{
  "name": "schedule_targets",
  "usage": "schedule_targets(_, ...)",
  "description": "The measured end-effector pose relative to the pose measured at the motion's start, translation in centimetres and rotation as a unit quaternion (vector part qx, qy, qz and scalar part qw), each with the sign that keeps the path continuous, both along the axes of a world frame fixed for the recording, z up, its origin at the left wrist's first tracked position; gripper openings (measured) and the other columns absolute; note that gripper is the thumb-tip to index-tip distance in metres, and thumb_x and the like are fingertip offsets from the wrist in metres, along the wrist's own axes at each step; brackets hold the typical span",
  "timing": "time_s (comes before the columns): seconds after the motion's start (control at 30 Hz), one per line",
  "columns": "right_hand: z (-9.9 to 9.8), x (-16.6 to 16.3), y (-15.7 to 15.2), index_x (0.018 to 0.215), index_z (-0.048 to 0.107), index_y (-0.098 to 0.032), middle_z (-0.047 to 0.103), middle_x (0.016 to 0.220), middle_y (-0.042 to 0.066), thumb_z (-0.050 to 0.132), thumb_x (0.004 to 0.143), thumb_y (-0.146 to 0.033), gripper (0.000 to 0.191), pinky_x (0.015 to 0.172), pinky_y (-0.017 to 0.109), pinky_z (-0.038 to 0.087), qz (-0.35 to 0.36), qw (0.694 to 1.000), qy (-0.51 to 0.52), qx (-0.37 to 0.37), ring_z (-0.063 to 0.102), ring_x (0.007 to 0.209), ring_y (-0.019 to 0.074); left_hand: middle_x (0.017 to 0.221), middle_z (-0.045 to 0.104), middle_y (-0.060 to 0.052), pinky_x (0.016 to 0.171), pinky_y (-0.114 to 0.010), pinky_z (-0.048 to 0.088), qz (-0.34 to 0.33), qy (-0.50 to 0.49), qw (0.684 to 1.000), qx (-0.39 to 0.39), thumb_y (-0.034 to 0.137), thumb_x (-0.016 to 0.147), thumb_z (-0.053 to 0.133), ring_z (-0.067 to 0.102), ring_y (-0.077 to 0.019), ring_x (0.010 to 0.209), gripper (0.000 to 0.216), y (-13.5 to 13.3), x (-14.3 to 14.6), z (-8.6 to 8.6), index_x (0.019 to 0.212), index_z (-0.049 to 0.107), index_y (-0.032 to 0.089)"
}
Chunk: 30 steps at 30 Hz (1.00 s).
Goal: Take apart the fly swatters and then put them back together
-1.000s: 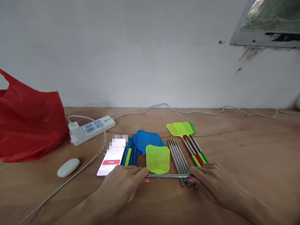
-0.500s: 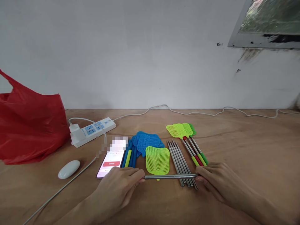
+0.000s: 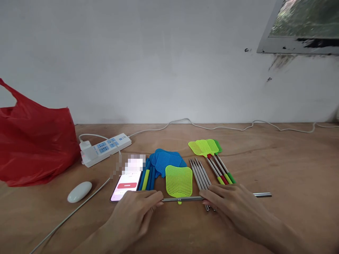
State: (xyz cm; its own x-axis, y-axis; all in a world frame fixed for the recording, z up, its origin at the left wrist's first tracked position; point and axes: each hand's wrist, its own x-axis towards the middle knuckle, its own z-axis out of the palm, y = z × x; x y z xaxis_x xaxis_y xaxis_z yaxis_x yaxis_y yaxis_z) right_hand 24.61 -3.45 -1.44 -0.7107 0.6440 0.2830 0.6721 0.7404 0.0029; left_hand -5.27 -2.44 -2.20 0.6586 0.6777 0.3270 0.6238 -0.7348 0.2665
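Observation:
My left hand (image 3: pixel 135 211) pinches the left end of a thin telescopic metal rod (image 3: pixel 185 199) that lies crosswise on the wooden table (image 3: pixel 291 169). My right hand (image 3: pixel 227 206) grips the same rod further right; its extended end (image 3: pixel 262 194) sticks out past that hand. Behind the rod lies a lime green swatter head (image 3: pixel 179 181). Several bare metal rods (image 3: pixel 200 173) lie beside it, partly under my right hand.
Blue swatter heads and handles (image 3: pixel 161 162) lie next to a lit phone (image 3: pixel 126 182). Assembled green swatters (image 3: pixel 212 155) lie behind. A power strip (image 3: pixel 106 146), a white mouse-like object (image 3: pixel 79 191), a red plastic bag (image 3: pixel 34 141) and cables occupy the left.
The rod has grown longer to the right: its end now reaches well past my right hand, which has slid left along it. My left hand has stayed in place.

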Motion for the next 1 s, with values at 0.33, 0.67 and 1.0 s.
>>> schedule_targets(0.33,-0.7,1.0,0.0,0.090,0.055,-0.022,0.066,0.077,0.000,0.029,0.108,-0.023,0.031,0.054,0.030,0.029,-0.005,0.999,0.047,-0.015,0.058,0.061,0.0168,0.086,0.069,0.000,0.059,-0.028,0.037,0.000,0.062,0.996,-0.064,0.027,0.105,0.038,0.065,-0.0204,0.071,0.018,-0.6,1.0,1.2,0.097,0.053,0.023)
schedule_targets(0.67,-0.6,-0.8,-0.9,0.089,0.054,-0.022,0.066,0.074,-0.002,0.027,0.109,-0.027,0.034,0.051,0.032,0.023,0.007,0.999,0.042,0.007,0.059,0.057,0.0172,0.075,0.068,0.001,0.051,-0.030,0.028,-0.022,0.123,0.992,-0.016,0.021,0.103,0.046,0.064,-0.0204,0.061,0.019,-0.7,4.4,0.5,0.085,0.053,0.021)
schedule_targets(1.0,-0.7,4.2,-0.2,0.087,0.051,-0.024,0.060,0.068,-0.003,0.033,0.107,-0.023,0.027,0.052,0.029,0.029,-0.029,0.998,0.062,-0.012,0.054,0.053,0.0151,0.072,0.065,0.000,0.053,-0.028,0.027,0.021,0.064,0.998,-0.002,0.012,0.099,0.036,0.059,-0.0173,0.057,0.026,0.4,0.0,1.0,0.081,0.051,0.021)
